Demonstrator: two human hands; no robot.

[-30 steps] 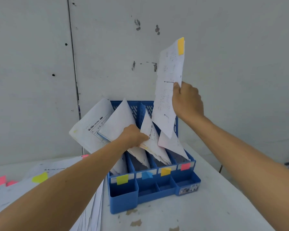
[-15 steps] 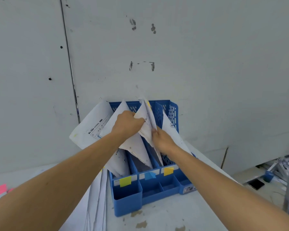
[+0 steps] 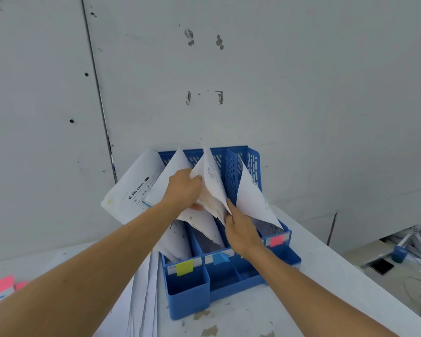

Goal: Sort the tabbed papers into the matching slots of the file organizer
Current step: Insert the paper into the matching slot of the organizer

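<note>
Blue organizer [image 3: 188,291]: seemingly matt plastic.

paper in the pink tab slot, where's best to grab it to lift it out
Pinch its top corner from above and the right, probably: the paper stands tilted with that point clear of other sheets, while the right hand crowds its lower left edge.

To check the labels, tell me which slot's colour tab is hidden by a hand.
The third slot from the left: the right hand covers its tab, while the yellow-green tab, blue tab and pink tab show plainly.
</note>
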